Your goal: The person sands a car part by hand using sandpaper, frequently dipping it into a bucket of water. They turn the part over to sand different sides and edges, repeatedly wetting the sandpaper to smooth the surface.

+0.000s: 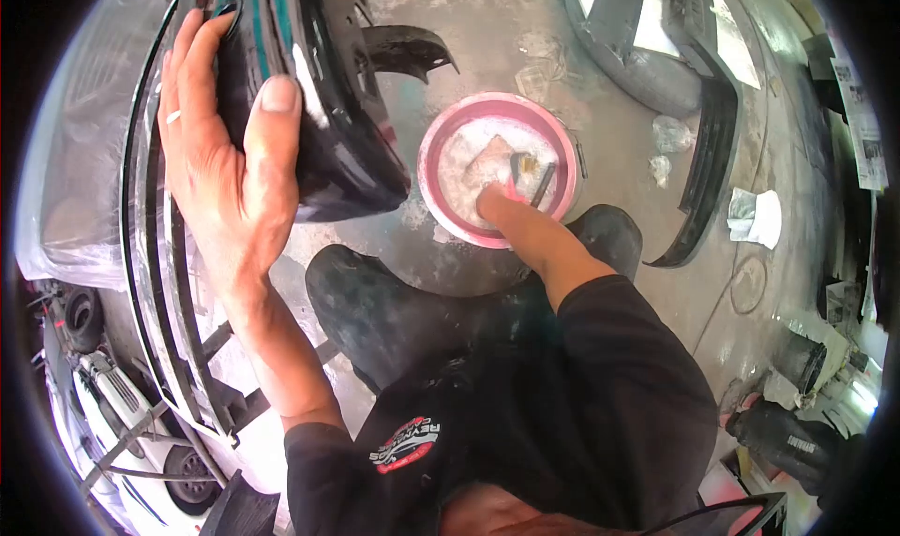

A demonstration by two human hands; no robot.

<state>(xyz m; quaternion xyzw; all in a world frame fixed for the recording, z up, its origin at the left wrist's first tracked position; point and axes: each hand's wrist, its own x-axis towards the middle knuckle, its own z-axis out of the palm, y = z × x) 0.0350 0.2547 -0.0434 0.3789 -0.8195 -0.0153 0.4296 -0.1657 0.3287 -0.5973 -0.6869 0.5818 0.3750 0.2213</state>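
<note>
My left hand (225,152) rests on a glossy black curved car part (328,114), which has teal stripes near its top. Its fingers are spread, and a ring shows on one of them. My right hand (489,199) reaches down into a pink basin (441,194) of sudsy water on the floor; suds and water hide most of its fingers. Beside it in the basin are a pale cloth or sponge (490,159) and a dark-handled tool (543,185).
Long black metal rails (173,283) stand at the left, by a plastic-covered vehicle (84,161). A black bumper piece (714,142) lies on the floor at the right, near crumpled white paper (756,217). A white vehicle (127,424) is at the lower left.
</note>
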